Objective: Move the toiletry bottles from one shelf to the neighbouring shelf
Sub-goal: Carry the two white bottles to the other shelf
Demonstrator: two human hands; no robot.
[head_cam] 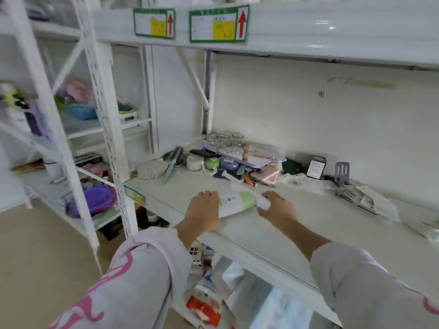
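A white and green bottle [240, 202] lies on its side on the white shelf [273, 233], close to the front edge and toward the left end. Both hands are on it: the left hand [203, 210] covers its base end with the grip wrapped over the body, and the right hand [276, 206] has its grip closed around the white cap end. Whether the bottle rests fully on the shelf or is just clear of it I cannot tell.

Along the back edge sits a clutter of small items, among them a hairbrush [174, 161] and glass jars [224, 140]. The neighbouring shelf unit [99, 124] stands to the left. This looks like an early or middle stage: one bottle is in hand, and how many others remain cannot be judged from the clutter.
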